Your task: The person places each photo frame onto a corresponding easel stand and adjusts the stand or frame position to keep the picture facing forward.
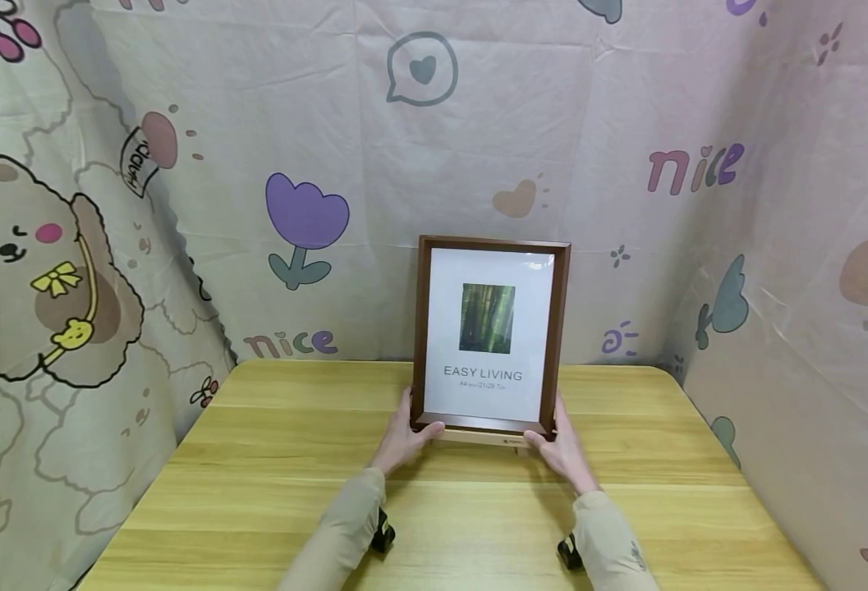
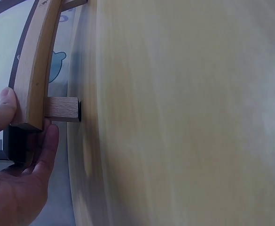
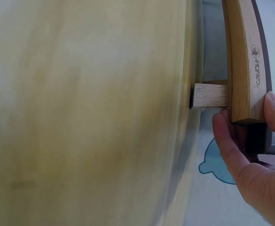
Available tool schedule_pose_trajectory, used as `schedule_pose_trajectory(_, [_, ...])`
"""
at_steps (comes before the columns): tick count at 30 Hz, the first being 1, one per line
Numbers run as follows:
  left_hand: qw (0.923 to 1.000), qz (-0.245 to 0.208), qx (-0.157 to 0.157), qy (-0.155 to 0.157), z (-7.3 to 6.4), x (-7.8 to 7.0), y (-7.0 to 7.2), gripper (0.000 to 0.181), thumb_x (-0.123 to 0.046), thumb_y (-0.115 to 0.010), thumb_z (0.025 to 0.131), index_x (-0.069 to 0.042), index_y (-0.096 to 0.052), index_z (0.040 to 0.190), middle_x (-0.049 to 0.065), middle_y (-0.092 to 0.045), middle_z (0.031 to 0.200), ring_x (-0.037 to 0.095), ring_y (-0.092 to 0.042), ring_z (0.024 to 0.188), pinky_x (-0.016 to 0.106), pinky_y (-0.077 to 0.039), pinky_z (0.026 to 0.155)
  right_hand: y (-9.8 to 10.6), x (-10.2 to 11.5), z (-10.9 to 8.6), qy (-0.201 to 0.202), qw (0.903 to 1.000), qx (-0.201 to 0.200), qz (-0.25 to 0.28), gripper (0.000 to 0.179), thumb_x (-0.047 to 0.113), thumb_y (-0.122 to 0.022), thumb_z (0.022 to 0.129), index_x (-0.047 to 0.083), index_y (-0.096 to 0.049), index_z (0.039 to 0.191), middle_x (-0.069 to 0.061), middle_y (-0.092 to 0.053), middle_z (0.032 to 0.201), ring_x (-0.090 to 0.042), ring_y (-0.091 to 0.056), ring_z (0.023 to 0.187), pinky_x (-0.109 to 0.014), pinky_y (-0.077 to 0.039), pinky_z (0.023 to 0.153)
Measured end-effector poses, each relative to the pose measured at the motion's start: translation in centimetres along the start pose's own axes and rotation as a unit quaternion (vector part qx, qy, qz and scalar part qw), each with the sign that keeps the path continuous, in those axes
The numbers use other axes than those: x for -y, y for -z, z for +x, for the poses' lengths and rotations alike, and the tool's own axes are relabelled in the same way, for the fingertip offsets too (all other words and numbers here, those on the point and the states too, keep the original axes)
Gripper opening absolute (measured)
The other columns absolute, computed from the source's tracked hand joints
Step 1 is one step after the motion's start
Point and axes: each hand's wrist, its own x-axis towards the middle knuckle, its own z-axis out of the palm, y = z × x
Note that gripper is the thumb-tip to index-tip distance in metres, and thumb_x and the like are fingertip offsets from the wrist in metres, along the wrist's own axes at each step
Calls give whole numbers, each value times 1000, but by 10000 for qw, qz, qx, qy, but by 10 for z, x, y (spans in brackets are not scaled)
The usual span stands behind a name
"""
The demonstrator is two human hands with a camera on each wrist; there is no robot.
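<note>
A brown picture frame (image 1: pixel 557 328) with a small forest print and the words "EASY LIVING" stands nearly upright, facing me. Beneath its bottom edge runs a pale wooden ledge (image 1: pixel 481 438), part of a stand whose short leg (image 2: pixel 63 108) reaches down to the tabletop. My left hand (image 1: pixel 401 440) grips the lower left corner, its thumb in front and its fingers behind and below. At the lower right corner my right hand (image 1: pixel 562 447) holds on the same way, near the ledge's printed mark (image 3: pixel 256 63). The stand's back is hidden behind the frame.
The light wood table (image 1: pixel 293 492) has rounded far corners. Printed cloth (image 1: pixel 374 164) hangs close behind it and along both sides. A small black device (image 1: pixel 383 533) sits at my left wrist, another black device (image 1: pixel 570 552) at my right.
</note>
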Motion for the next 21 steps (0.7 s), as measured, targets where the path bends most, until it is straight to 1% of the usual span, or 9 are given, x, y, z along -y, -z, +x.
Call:
schedule_pose_trajectory(5, [10000, 19, -8, 44, -2, 1, 4, 101, -34, -77, 90, 11, -14, 155, 38, -28, 157, 53, -33, 145, 64, -31, 119, -4, 3, 2, 40, 10000, -5, 13, 97, 4, -69, 90, 8, -3, 162, -34, -24, 160, -57, -44, 134, -67, -33, 115])
schedule_pose_trajectory(8, [9999, -23, -16, 163, -3, 1, 7, 101, -34, -76, 90, 8, -14, 157, 36, -27, 159, 52, -32, 146, 64, -30, 119, -6, 5, 2, 64, 10000, 17, 32, 97, 4, -69, 91, 8, -4, 162, -35, -27, 159, -57, -45, 133, -66, -34, 115])
schedule_pose_trajectory(14, [9999, -3, -96, 135, -6, 4, 10, 97, -32, -76, 90, 6, -16, 157, 35, -33, 157, 51, -35, 145, 64, -31, 119, -11, 7, 2, 97, 9999, 60, 124, 95, 2, -68, 91, 6, -6, 162, -37, -34, 155, -55, -49, 131, -64, -37, 114])
schedule_pose_trajectory(18, [9999, 26, -116, 109, -7, 6, 13, 97, -33, -76, 90, 5, -17, 156, 36, -35, 155, 51, -36, 144, 64, -31, 119, -13, 8, 3, 127, 9998, 80, 147, 95, 4, -69, 91, 8, -6, 162, -35, -31, 157, -55, -46, 134, -65, -34, 116])
schedule_pose_trajectory(21, [9998, 15, -116, 155, -8, 7, 15, 97, -33, -76, 90, 6, -16, 157, 36, -33, 156, 51, -35, 144, 64, -30, 119, -15, 9, 4, 163, 9997, 86, 144, 95, 4, -69, 91, 10, -7, 163, -34, -30, 158, -55, -44, 136, -66, -32, 117])
